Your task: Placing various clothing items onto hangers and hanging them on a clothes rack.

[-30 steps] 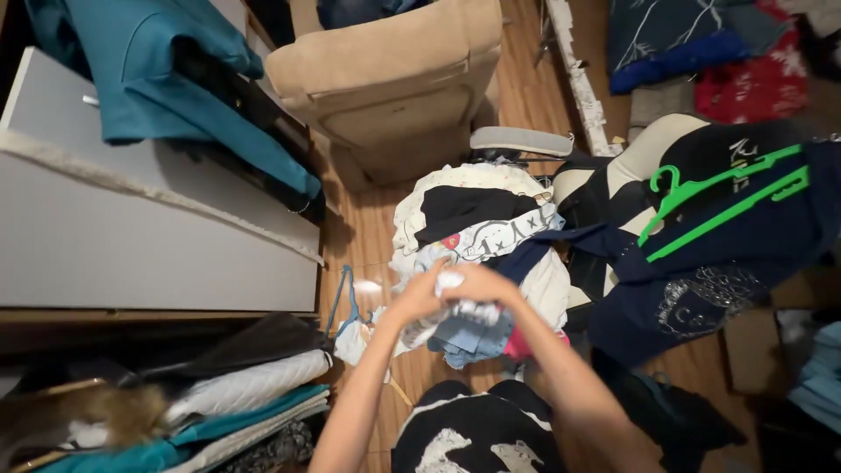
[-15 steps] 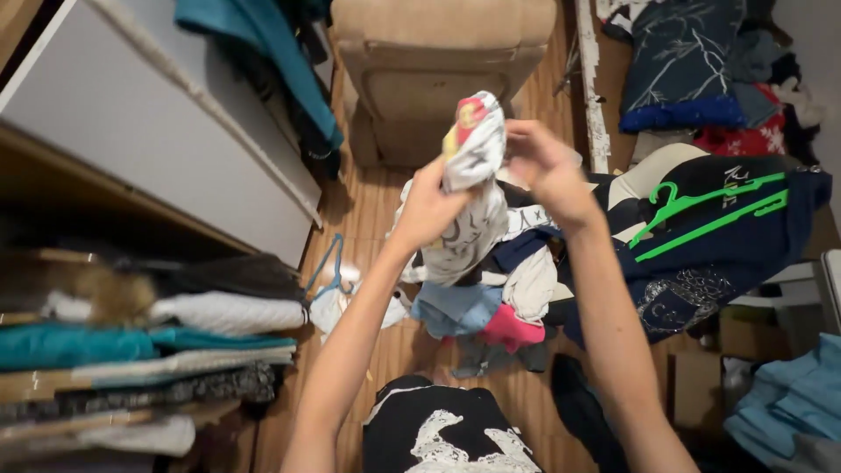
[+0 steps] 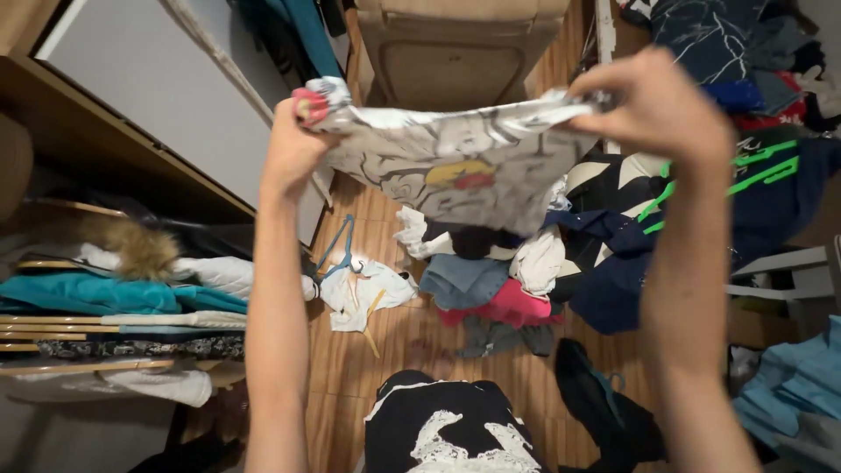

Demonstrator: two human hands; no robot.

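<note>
I hold a white printed garment (image 3: 455,166) with grey cartoon drawing and a yellow and red patch, stretched out flat between both hands at chest height. My left hand (image 3: 293,144) grips its left edge near a pink cuff. My right hand (image 3: 661,105) grips its right edge. Below it on the wooden floor lies a heap of clothes (image 3: 491,293) with white, blue, pink and grey pieces.
Stacked folded clothes (image 3: 131,307) fill a shelf at left under a white panel (image 3: 149,88). A beige armchair (image 3: 455,52) stands ahead. A dark garment with green hangers (image 3: 745,188) lies right. A blue hanger (image 3: 337,254) and white cloth (image 3: 363,293) lie on the floor.
Both hands lifted the white printed garment off the heap, raised it, then pulled apart, spreading it from a bunched lump into a flat sheet.
</note>
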